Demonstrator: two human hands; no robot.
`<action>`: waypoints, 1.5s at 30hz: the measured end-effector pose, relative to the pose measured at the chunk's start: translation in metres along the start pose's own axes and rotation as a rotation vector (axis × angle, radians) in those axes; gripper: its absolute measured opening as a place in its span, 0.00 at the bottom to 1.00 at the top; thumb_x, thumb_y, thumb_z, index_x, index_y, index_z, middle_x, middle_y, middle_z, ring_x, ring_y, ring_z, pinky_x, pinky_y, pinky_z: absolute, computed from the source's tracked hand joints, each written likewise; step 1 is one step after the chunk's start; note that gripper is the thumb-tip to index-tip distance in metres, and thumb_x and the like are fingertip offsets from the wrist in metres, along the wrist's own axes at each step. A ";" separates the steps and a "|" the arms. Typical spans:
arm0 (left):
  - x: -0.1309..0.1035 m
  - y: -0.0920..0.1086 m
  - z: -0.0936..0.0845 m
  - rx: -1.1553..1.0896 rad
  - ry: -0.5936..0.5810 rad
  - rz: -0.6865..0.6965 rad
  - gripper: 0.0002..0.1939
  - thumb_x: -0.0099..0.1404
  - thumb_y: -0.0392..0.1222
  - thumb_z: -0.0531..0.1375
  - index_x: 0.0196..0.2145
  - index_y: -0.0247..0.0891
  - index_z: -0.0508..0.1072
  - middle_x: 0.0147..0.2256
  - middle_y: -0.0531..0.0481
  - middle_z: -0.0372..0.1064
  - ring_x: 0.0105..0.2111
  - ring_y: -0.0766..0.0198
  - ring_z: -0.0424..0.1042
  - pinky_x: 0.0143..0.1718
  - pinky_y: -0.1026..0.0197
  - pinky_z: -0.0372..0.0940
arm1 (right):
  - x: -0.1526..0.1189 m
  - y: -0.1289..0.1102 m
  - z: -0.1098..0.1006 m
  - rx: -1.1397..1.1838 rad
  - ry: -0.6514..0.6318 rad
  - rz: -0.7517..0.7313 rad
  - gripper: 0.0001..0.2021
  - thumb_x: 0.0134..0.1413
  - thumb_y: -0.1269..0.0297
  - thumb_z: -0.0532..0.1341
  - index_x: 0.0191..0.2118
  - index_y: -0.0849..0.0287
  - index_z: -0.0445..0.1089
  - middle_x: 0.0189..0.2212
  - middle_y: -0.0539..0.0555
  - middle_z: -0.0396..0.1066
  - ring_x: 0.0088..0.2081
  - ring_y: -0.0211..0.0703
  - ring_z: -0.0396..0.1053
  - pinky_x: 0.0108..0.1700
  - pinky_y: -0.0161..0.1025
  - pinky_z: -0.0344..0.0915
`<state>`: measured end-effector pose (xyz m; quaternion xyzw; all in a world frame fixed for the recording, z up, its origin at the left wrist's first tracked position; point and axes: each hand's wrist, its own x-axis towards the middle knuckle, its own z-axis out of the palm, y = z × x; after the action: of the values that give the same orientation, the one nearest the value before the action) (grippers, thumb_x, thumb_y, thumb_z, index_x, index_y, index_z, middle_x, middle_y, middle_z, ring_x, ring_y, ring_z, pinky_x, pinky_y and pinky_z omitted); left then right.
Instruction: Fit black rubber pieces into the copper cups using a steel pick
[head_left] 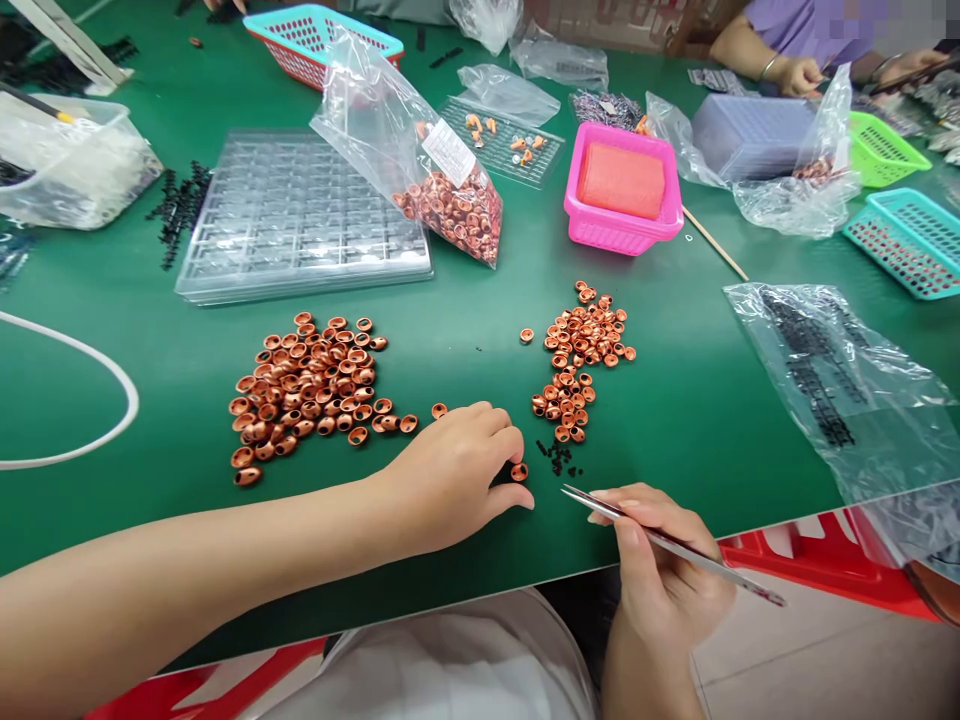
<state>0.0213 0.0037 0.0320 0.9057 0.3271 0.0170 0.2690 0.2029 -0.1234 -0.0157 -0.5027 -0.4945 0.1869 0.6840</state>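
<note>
My left hand (457, 465) is low over the green table, fingers curled. A small copper-coloured cup (519, 471) with a dark hole sits between its thumb and index finger. My right hand (664, 555) grips metal tweezers (675, 546), their tips pointing left towards tiny black pieces (556, 458) on the table. A large pile of copper-coloured cups (307, 385) lies beyond my left forearm. Beyond the black pieces is a smaller pile of the same cups (585, 335). Whether the tweezer tips hold anything is too small to tell.
Stacked clear trays (300, 210) stand at the back left, with a bag of copper cups (457, 205) leaning over them. Behind the smaller pile is a pink basket (622, 235). A plastic bag with black parts (832, 370) lies right. Another person's hand (799, 76) is at the far right.
</note>
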 end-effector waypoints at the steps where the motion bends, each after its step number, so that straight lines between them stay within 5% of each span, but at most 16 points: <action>1: 0.000 0.000 -0.001 -0.002 -0.013 0.002 0.14 0.62 0.50 0.67 0.35 0.36 0.72 0.35 0.48 0.69 0.38 0.55 0.66 0.37 0.56 0.60 | 0.000 0.000 0.000 0.001 0.004 0.006 0.12 0.53 0.82 0.61 0.41 0.61 0.73 0.33 0.54 0.76 0.35 0.48 0.77 0.31 0.46 0.73; 11: 0.001 -0.014 -0.012 -0.164 -0.112 0.098 0.12 0.65 0.37 0.64 0.47 0.42 0.74 0.41 0.50 0.72 0.43 0.58 0.71 0.41 0.59 0.62 | 0.000 0.003 0.002 -0.022 0.054 -0.031 0.09 0.55 0.78 0.62 0.40 0.61 0.73 0.31 0.54 0.76 0.32 0.47 0.77 0.27 0.43 0.73; 17: 0.009 -0.018 -0.004 -0.229 -0.094 0.192 0.06 0.66 0.33 0.62 0.39 0.40 0.78 0.39 0.50 0.72 0.40 0.61 0.70 0.41 0.61 0.63 | 0.003 0.000 0.007 -0.011 0.058 0.017 0.08 0.55 0.77 0.62 0.39 0.61 0.73 0.32 0.54 0.76 0.32 0.46 0.76 0.28 0.42 0.72; 24: 0.002 -0.019 -0.004 -0.264 -0.014 0.211 0.04 0.66 0.35 0.60 0.37 0.39 0.75 0.36 0.51 0.72 0.38 0.63 0.70 0.39 0.63 0.62 | 0.008 -0.016 -0.009 -0.224 0.049 0.192 0.05 0.56 0.74 0.63 0.39 0.60 0.72 0.35 0.54 0.77 0.31 0.41 0.76 0.33 0.40 0.74; 34: 0.011 0.006 0.010 -0.343 0.094 0.140 0.05 0.64 0.34 0.58 0.37 0.38 0.74 0.33 0.54 0.73 0.32 0.65 0.71 0.33 0.65 0.62 | 0.008 0.001 -0.025 -0.346 -0.139 0.164 0.09 0.56 0.75 0.63 0.41 0.55 0.71 0.37 0.52 0.77 0.37 0.42 0.77 0.36 0.40 0.75; 45: 0.017 0.000 0.013 -0.453 0.149 0.153 0.04 0.63 0.32 0.60 0.36 0.36 0.73 0.32 0.55 0.72 0.29 0.70 0.69 0.32 0.69 0.62 | 0.007 0.002 -0.023 -0.379 -0.167 0.117 0.12 0.54 0.77 0.63 0.41 0.54 0.71 0.37 0.51 0.78 0.37 0.42 0.76 0.38 0.42 0.75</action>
<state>0.0372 0.0076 0.0179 0.8408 0.2643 0.1766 0.4381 0.2260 -0.1289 -0.0142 -0.6329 -0.5455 0.1711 0.5221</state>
